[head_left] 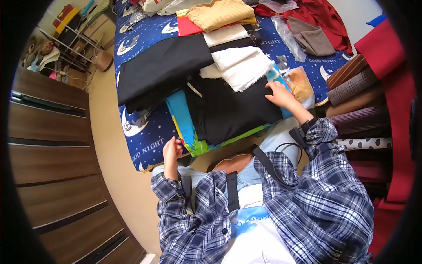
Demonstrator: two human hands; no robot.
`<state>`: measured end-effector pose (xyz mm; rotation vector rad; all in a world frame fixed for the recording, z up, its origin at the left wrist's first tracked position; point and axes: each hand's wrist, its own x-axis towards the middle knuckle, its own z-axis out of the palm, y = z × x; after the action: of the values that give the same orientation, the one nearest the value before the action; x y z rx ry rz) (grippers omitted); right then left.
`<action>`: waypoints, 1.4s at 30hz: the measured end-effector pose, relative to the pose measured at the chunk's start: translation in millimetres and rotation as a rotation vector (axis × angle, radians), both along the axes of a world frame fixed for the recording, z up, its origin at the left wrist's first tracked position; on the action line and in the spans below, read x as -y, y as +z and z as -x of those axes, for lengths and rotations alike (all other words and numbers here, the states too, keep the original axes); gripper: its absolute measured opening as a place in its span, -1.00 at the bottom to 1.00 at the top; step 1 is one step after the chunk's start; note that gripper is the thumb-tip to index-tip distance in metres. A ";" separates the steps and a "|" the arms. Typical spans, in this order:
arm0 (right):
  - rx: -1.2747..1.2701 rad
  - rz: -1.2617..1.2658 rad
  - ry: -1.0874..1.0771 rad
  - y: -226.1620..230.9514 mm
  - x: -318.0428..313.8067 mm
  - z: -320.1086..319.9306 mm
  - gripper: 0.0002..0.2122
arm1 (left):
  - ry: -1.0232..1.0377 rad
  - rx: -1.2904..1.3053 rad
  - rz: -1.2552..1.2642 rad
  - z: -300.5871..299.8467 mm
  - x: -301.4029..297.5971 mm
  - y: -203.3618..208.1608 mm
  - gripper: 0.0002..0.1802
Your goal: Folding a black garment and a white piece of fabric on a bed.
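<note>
Brown drawers (57, 171) are lining the left side of the room, fabric rolls (356, 92) are filling the right, and a blue moon-patterned cover (145, 152) is spreading beneath the heaped cloth. At the near edge, before the seated person, black cloth (241, 112) is lying flat on a bright blue-and-green sheet (180, 112); white fabric (244, 68) is overlapping its far edge, and a folded black bundle (165, 68) is sitting to its far left. The right hand (281, 94) is resting at the cloth's right edge, fingers parted and slightly bent; I cannot tell whether the fingertips are pinching it. The left hand (171, 152) is hovering just beside the sheet's near-left corner, loosely curled, gripping nothing that I am seeing. Judging from this pose, the person is probably straightening or positioning the black cloth. Going further would likely be calling for the left hand to take the opposite edge, with both hands drawing evenly so that the layers beneath are not shifting.
</note>
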<state>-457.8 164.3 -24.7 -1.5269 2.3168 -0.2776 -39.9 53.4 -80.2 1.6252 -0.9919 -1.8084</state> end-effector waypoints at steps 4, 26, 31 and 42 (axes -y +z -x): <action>-0.041 0.112 -0.118 -31.9 1.9 -10.1 -0.60 | -0.100 -0.003 0.137 41.4 11.8 14.7 -0.70; 0.012 0.332 -0.297 -16.6 32.6 15.8 -0.26 | -0.355 0.450 0.445 80.9 13.3 4.8 -0.62; -0.407 0.394 -0.128 -16.7 51.3 38.0 -0.77 | -0.359 0.463 0.392 73.5 -4.3 4.5 -0.66; 0.103 0.549 0.416 25.1 28.8 -75.3 -0.80 | -0.404 0.213 0.221 61.7 -1.8 36.7 -0.69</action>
<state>-382.5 135.6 0.3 -2.1395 1.8636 -0.9074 -101.6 55.3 -43.5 1.5851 -1.6539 -1.7111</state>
